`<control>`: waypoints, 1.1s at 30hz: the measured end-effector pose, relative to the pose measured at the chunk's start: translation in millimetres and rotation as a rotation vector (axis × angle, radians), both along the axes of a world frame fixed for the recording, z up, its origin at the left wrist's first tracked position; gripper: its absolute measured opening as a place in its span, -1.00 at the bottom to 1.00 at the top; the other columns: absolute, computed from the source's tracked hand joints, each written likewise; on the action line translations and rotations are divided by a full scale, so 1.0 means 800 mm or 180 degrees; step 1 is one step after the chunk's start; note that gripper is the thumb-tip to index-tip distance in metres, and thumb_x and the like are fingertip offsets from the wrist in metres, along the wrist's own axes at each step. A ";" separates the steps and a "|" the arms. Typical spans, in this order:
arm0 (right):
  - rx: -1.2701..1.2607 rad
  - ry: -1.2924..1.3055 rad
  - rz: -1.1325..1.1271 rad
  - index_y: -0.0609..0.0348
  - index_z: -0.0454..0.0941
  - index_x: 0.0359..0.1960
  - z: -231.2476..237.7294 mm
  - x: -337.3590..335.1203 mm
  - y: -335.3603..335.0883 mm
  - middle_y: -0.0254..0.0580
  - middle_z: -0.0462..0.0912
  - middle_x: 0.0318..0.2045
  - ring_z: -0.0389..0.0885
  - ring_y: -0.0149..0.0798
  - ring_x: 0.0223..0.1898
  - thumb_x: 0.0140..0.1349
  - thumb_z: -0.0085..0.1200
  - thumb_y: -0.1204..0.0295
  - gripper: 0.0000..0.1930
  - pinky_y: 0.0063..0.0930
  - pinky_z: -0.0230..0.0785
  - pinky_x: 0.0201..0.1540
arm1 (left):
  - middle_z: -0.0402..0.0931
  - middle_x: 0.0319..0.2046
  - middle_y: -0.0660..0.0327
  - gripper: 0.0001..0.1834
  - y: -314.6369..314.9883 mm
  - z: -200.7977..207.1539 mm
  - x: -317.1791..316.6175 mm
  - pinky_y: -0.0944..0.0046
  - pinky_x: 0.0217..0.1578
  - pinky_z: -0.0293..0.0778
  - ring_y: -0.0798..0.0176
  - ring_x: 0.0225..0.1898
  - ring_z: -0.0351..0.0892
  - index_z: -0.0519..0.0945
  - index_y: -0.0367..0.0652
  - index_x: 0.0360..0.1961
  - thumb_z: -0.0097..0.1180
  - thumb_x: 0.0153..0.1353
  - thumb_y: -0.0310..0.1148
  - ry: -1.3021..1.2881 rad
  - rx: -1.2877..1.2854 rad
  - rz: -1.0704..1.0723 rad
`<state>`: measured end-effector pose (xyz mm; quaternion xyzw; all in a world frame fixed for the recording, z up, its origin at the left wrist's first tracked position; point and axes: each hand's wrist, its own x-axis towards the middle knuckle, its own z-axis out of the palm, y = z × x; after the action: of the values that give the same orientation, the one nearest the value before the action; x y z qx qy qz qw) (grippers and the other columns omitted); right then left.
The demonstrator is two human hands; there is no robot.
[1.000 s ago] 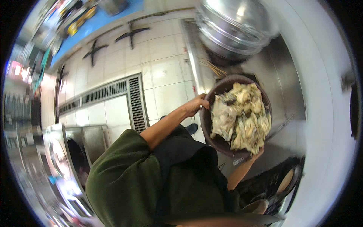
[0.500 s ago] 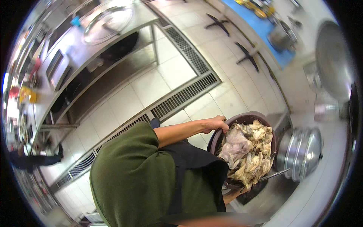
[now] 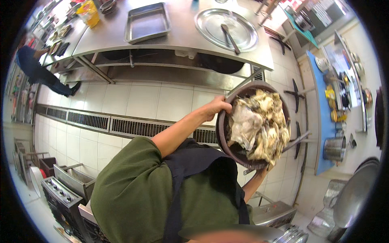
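A dark brown plastic basket [image 3: 254,84] is held out in front of me, tilted so its contents face up. It is filled with pale, yellowish plucked poultry [image 3: 245,123], one large whitish piece lying on the left side. My left hand [image 3: 219,107] is closed on the basket's left rim, thumb on the upper side. My right hand [image 3: 266,168] is at the near right edge; its fingers are mostly hidden under the basket and meat. From beneath the basket's right side sticks out a long metal handle [image 3: 298,141]; what it belongs to is hidden.
Ahead stands a steel worktable [image 3: 180,46] with a rectangular pan [image 3: 147,22], a round tray [image 3: 227,30] and a cleaver-like tool [image 3: 231,39]. A floor drain grate [image 3: 137,126] runs across. A person [image 3: 34,67] stands far left. At right are a blue-topped counter [image 3: 322,117] and a wok [image 3: 353,198].
I have turned left, away from the steel sink area and steamer pot, so the worktable lies ahead. The basket has come along in both hands, now over the tiled floor.
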<state>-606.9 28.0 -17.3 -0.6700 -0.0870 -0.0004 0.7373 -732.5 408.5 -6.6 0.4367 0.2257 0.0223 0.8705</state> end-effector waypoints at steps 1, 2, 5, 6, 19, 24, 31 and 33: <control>-0.0012 0.0087 0.0231 0.37 0.54 0.11 0.026 0.004 -0.001 -0.09 0.67 -0.07 0.67 -0.22 -0.15 0.31 0.16 0.22 -0.52 -0.31 0.57 -0.09 | 0.49 -0.07 0.08 -0.31 -0.005 0.026 -0.020 0.18 0.04 0.27 0.15 -0.02 0.41 0.49 -0.35 0.08 0.25 -0.20 -0.35 -0.0050 -0.0054 0.0064; -0.0148 0.0154 0.0423 0.37 0.56 0.07 0.057 0.000 -0.013 -0.12 0.67 -0.10 0.67 -0.24 -0.16 0.30 0.16 0.31 -0.59 -0.30 0.58 -0.11 | 0.51 -0.14 0.08 -0.36 -0.020 0.054 -0.042 0.19 -0.03 0.35 0.15 -0.09 0.46 0.51 -0.38 0.01 0.26 -0.20 -0.37 -0.0026 -0.0058 0.0388; -0.0453 0.0611 0.0537 0.34 0.58 0.02 0.126 0.002 -0.036 -0.21 0.68 -0.16 0.67 -0.30 -0.22 0.21 0.20 0.53 -0.67 -0.31 0.59 -0.19 | 0.55 -0.20 0.17 -0.39 -0.060 0.119 -0.102 0.22 0.00 0.32 0.26 -0.13 0.48 0.53 -0.29 0.03 0.23 -0.17 -0.38 0.0006 -0.0100 0.0681; -0.0371 0.0727 0.0585 0.31 0.59 0.01 0.137 -0.001 -0.048 -0.22 0.69 -0.18 0.67 -0.30 -0.25 0.18 0.21 0.59 -0.67 -0.32 0.58 -0.21 | 0.56 -0.20 0.19 -0.48 -0.074 0.133 -0.120 0.23 -0.02 0.37 0.25 -0.12 0.50 0.57 -0.25 -0.03 0.21 -0.14 -0.41 0.0008 -0.0195 0.0634; -0.0700 0.0532 0.0973 0.23 0.65 -0.27 0.087 -0.081 -0.189 -0.39 0.65 -0.44 0.52 -0.50 -0.45 0.24 0.38 0.41 -0.82 -0.51 0.35 -0.42 | 0.63 -0.43 0.24 -0.74 -0.304 0.122 -0.293 0.22 -0.38 0.63 0.25 -0.46 0.65 0.65 -0.19 -0.31 0.14 -0.11 -0.44 0.0075 -0.0405 0.1303; -0.0839 0.0412 0.1237 0.26 0.66 -0.29 0.078 -0.071 -0.206 -0.36 0.67 -0.44 0.56 -0.48 -0.42 0.13 0.42 0.42 -0.78 -0.55 0.39 -0.35 | 0.66 -0.25 0.14 -0.53 -0.354 0.133 -0.309 0.22 -0.24 0.69 0.20 -0.28 0.69 0.60 -0.30 -0.05 0.07 -0.09 -0.50 0.0332 -0.0389 0.1677; -0.1497 -0.0263 0.1448 0.32 0.69 -0.27 0.098 -0.063 -0.202 -0.21 0.73 -0.45 0.59 -0.35 -0.44 0.06 0.46 0.28 -0.65 -0.36 0.46 -0.28 | 0.65 -0.13 0.04 -0.48 -0.416 0.129 -0.336 0.22 -0.12 0.74 0.16 -0.19 0.73 0.54 -0.43 0.03 0.03 -0.06 -0.55 -0.0477 -0.0533 0.2158; -0.2081 -0.0452 0.1277 0.32 0.69 -0.28 0.098 -0.058 -0.202 -0.16 0.73 -0.46 0.61 -0.32 -0.44 0.05 0.47 0.23 -0.62 -0.33 0.47 -0.28 | 0.68 -0.16 0.01 -0.55 -0.428 0.117 -0.341 0.17 -0.09 0.71 0.13 -0.20 0.73 0.58 -0.43 -0.03 0.07 0.00 -0.51 -0.0324 -0.0584 0.2377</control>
<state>-653.2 -133.7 61.3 -0.8375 -0.2627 0.1251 0.4625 -1005.5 66.0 87.1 0.2432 0.3267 0.3390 0.8480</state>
